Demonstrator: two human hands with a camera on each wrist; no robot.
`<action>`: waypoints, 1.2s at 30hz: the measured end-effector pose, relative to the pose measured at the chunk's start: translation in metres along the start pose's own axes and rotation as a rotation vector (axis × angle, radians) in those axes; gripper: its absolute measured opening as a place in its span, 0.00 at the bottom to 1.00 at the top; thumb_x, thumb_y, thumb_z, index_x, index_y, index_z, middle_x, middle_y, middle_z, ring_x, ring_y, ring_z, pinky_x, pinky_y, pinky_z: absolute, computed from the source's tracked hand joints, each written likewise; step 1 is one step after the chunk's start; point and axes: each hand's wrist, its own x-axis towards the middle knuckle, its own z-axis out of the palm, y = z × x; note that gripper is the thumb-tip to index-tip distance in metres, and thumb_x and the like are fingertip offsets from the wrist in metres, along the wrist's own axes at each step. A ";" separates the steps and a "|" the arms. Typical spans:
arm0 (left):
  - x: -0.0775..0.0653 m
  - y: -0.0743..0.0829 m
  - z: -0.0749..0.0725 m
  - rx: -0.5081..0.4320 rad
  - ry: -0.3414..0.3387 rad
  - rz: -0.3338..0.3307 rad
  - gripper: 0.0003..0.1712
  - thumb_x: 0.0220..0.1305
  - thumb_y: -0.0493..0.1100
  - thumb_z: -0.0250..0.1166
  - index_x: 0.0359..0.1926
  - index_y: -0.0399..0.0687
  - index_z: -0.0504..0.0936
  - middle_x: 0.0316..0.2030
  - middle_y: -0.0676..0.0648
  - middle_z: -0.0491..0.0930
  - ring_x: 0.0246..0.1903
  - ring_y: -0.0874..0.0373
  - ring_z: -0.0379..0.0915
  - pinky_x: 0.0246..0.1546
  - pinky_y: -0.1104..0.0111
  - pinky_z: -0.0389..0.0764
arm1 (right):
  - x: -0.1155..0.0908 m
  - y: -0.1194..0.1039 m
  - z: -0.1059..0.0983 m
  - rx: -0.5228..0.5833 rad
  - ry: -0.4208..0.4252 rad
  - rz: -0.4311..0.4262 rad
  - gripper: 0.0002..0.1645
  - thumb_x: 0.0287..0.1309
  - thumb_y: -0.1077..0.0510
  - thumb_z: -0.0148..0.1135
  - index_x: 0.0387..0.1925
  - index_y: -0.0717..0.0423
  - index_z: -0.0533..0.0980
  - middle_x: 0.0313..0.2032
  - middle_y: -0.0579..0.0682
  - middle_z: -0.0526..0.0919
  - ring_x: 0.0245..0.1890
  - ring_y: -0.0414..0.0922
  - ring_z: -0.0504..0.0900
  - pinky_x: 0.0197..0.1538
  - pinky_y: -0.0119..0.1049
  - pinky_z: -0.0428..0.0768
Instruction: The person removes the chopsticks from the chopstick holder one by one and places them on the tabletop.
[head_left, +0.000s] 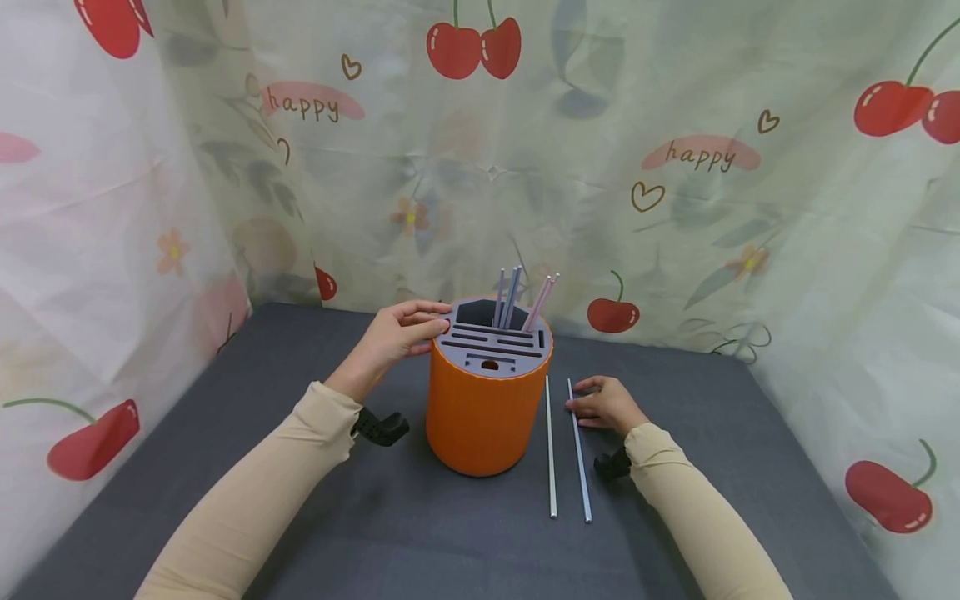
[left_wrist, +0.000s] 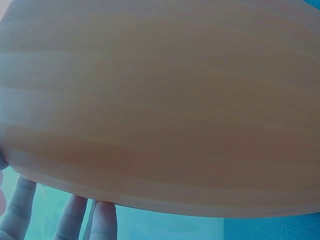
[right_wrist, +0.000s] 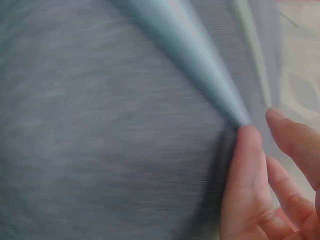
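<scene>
An orange cylindrical utensil holder [head_left: 480, 417] stands upright, its grey slotted top [head_left: 495, 342] holding several pastel chopsticks [head_left: 512, 298]. My left hand [head_left: 401, 333] rests against the holder's upper left edge, fingers extended. In the left wrist view, fingertips [left_wrist: 105, 215] meet the holder's curved side. My right hand [head_left: 606, 406] is at the far end of a light blue chopstick [head_left: 581, 471] that lies on the table. In the right wrist view, the thumb [right_wrist: 247, 150] is right at this chopstick, with the index finger [right_wrist: 295, 135] spread apart from it.
A pale green chopstick [head_left: 551, 467] lies between the holder and the blue one, nearly parallel to it. The dark grey table [head_left: 420, 542] is enclosed by cherry-print curtains [head_left: 487, 192] at the back and sides.
</scene>
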 end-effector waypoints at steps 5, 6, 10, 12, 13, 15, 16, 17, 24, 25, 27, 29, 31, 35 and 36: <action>0.000 0.000 0.000 0.002 0.004 -0.006 0.23 0.60 0.49 0.69 0.57 0.54 0.80 0.50 0.47 0.79 0.53 0.54 0.76 0.56 0.56 0.77 | -0.012 -0.031 -0.020 0.164 -0.035 -0.110 0.32 0.61 0.61 0.65 0.64 0.64 0.66 0.45 0.56 0.82 0.37 0.40 0.84 0.45 0.40 0.84; 0.001 0.000 0.000 0.002 0.003 -0.006 0.23 0.60 0.49 0.69 0.57 0.54 0.80 0.50 0.47 0.79 0.54 0.54 0.76 0.56 0.56 0.77 | -0.017 -0.041 -0.024 0.212 -0.047 -0.156 0.31 0.62 0.60 0.64 0.65 0.63 0.65 0.46 0.54 0.81 0.38 0.39 0.84 0.48 0.41 0.83; 0.000 -0.001 -0.001 0.006 0.005 -0.006 0.23 0.60 0.50 0.69 0.57 0.55 0.80 0.51 0.46 0.79 0.54 0.53 0.75 0.57 0.56 0.77 | -0.041 -0.083 -0.034 0.409 -0.107 -0.378 0.23 0.64 0.61 0.60 0.60 0.57 0.69 0.46 0.48 0.77 0.40 0.38 0.83 0.52 0.39 0.82; 0.001 -0.002 -0.002 0.012 0.009 0.000 0.23 0.60 0.51 0.69 0.57 0.55 0.80 0.51 0.47 0.79 0.54 0.53 0.76 0.57 0.56 0.77 | -0.054 -0.103 -0.034 0.477 -0.130 -0.472 0.20 0.63 0.61 0.61 0.56 0.53 0.71 0.45 0.48 0.76 0.42 0.39 0.83 0.51 0.37 0.82; 0.001 -0.002 -0.002 0.016 0.010 0.004 0.24 0.60 0.51 0.70 0.57 0.56 0.80 0.51 0.47 0.79 0.54 0.54 0.76 0.57 0.56 0.77 | -0.060 -0.111 -0.033 0.501 -0.143 -0.517 0.19 0.63 0.61 0.62 0.55 0.53 0.72 0.45 0.48 0.76 0.43 0.40 0.83 0.50 0.35 0.82; 0.001 -0.003 -0.002 0.020 0.010 0.010 0.24 0.59 0.52 0.70 0.57 0.56 0.80 0.51 0.48 0.80 0.53 0.54 0.76 0.56 0.57 0.77 | -0.071 -0.124 -0.030 0.525 -0.163 -0.588 0.18 0.62 0.62 0.62 0.54 0.52 0.73 0.44 0.49 0.77 0.44 0.41 0.83 0.49 0.35 0.82; 0.001 -0.003 -0.002 0.016 0.011 0.009 0.24 0.59 0.52 0.70 0.57 0.56 0.80 0.50 0.48 0.80 0.53 0.54 0.76 0.56 0.57 0.77 | -0.075 -0.129 -0.028 0.528 -0.178 -0.618 0.19 0.62 0.63 0.62 0.54 0.54 0.73 0.43 0.49 0.77 0.45 0.41 0.83 0.49 0.35 0.82; 0.001 -0.003 -0.002 0.013 0.010 0.009 0.24 0.59 0.51 0.70 0.57 0.55 0.80 0.50 0.48 0.80 0.53 0.54 0.76 0.56 0.57 0.77 | -0.078 -0.132 -0.025 0.529 -0.190 -0.641 0.19 0.62 0.64 0.62 0.54 0.55 0.73 0.43 0.48 0.77 0.45 0.41 0.83 0.49 0.35 0.82; 0.002 -0.002 -0.001 -0.004 0.000 -0.006 0.24 0.61 0.48 0.69 0.58 0.52 0.79 0.47 0.49 0.80 0.52 0.55 0.76 0.56 0.57 0.77 | -0.082 -0.139 -0.008 0.494 -0.230 -0.683 0.16 0.63 0.69 0.57 0.49 0.52 0.75 0.44 0.48 0.78 0.46 0.41 0.83 0.51 0.35 0.81; 0.002 -0.002 -0.001 -0.004 -0.001 -0.005 0.24 0.61 0.48 0.69 0.58 0.52 0.79 0.47 0.50 0.80 0.52 0.55 0.76 0.56 0.57 0.77 | -0.081 -0.139 -0.007 0.485 -0.224 -0.681 0.15 0.63 0.69 0.57 0.48 0.50 0.75 0.44 0.47 0.78 0.46 0.40 0.83 0.51 0.35 0.81; 0.003 -0.002 0.000 -0.001 0.000 -0.003 0.25 0.60 0.49 0.69 0.58 0.52 0.79 0.47 0.50 0.80 0.52 0.55 0.76 0.55 0.57 0.78 | -0.081 -0.139 -0.005 0.468 -0.210 -0.674 0.15 0.63 0.69 0.58 0.46 0.49 0.76 0.44 0.46 0.79 0.45 0.39 0.83 0.50 0.34 0.81; 0.003 -0.002 0.000 0.001 0.000 -0.001 0.24 0.60 0.49 0.69 0.58 0.53 0.79 0.47 0.49 0.80 0.52 0.55 0.76 0.55 0.58 0.78 | -0.080 -0.139 -0.004 0.446 -0.201 -0.672 0.15 0.62 0.69 0.59 0.45 0.48 0.76 0.43 0.45 0.79 0.45 0.39 0.83 0.50 0.33 0.81; 0.003 -0.002 0.000 0.001 0.001 0.000 0.24 0.60 0.49 0.69 0.58 0.53 0.80 0.48 0.48 0.80 0.52 0.55 0.76 0.55 0.57 0.78 | -0.080 -0.139 -0.003 0.433 -0.198 -0.674 0.14 0.62 0.69 0.60 0.44 0.47 0.76 0.42 0.44 0.80 0.44 0.38 0.83 0.50 0.33 0.81; 0.002 -0.002 -0.001 0.006 0.002 0.006 0.24 0.60 0.49 0.69 0.58 0.53 0.80 0.50 0.47 0.79 0.53 0.54 0.76 0.56 0.57 0.77 | -0.079 -0.139 -0.002 0.398 -0.200 -0.697 0.13 0.60 0.68 0.62 0.42 0.48 0.78 0.41 0.43 0.82 0.44 0.38 0.84 0.50 0.32 0.81; 0.002 -0.002 -0.001 0.005 0.002 0.006 0.24 0.60 0.49 0.69 0.58 0.53 0.80 0.50 0.47 0.79 0.53 0.54 0.76 0.56 0.57 0.77 | -0.079 -0.139 -0.002 0.388 -0.197 -0.703 0.13 0.60 0.68 0.63 0.42 0.48 0.78 0.40 0.43 0.82 0.44 0.38 0.84 0.50 0.32 0.82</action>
